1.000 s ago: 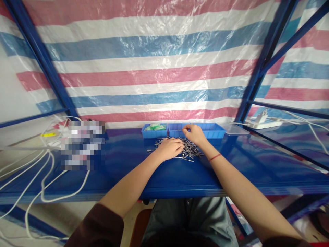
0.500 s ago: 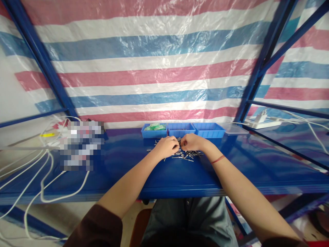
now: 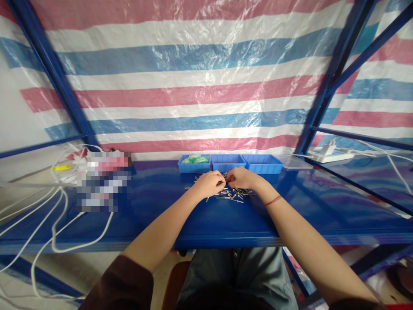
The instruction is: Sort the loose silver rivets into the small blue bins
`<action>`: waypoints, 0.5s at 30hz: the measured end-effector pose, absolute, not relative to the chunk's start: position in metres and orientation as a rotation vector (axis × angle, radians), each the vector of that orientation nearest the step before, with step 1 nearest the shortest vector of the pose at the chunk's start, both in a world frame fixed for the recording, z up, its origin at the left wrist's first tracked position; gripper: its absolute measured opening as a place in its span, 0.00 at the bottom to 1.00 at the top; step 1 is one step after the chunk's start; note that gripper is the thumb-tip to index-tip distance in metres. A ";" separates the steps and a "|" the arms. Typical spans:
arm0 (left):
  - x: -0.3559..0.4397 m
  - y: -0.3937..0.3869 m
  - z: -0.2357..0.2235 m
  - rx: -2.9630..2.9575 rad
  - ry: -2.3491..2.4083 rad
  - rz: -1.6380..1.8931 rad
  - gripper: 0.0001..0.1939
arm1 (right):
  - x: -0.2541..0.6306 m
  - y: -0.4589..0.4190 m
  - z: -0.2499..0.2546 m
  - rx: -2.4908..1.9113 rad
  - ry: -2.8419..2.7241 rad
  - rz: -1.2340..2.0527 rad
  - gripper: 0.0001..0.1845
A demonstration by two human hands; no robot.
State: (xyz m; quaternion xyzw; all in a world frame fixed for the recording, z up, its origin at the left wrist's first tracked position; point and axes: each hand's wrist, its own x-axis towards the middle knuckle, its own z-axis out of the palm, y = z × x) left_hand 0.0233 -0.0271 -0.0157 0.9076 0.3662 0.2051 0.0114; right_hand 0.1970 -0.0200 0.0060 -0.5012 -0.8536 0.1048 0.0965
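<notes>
Silver blind rivets with thin pins (image 3: 237,194) lie in a loose pile on the blue table. Over the pile's left part my left hand (image 3: 211,183) is curled, its thumb and fingers closed together. My right hand (image 3: 240,177) faces it closely, also with bent, closed fingers, above the right part of the pile. The fingertips of both hands almost meet among the rivets. Whatever they pinch is too small and too hidden to make out.
Behind the pile stand a blue bin with green-and-white packets (image 3: 195,160), a blue bin with small parts (image 3: 227,162) and another blue bin (image 3: 263,163). A clear lid (image 3: 295,162) lies right. White cables (image 3: 61,215) and a blurred-out object (image 3: 105,181) are left.
My right hand's fingers have shifted very slightly left, closer to my left hand. Both hands stay over the rivet pile; the bins have not moved.
</notes>
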 end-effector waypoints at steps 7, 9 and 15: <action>0.024 -0.025 -0.017 2.816 1.139 0.645 0.11 | 0.197 -0.019 0.004 -1.495 -2.491 0.372 0.11; 0.024 -0.025 -0.017 2.810 1.133 0.649 0.11 | 0.197 -0.020 0.004 -1.499 -2.479 0.397 0.11; 0.023 -0.025 -0.017 2.823 1.130 0.643 0.11 | 0.197 -0.018 0.003 -1.495 -2.467 0.418 0.10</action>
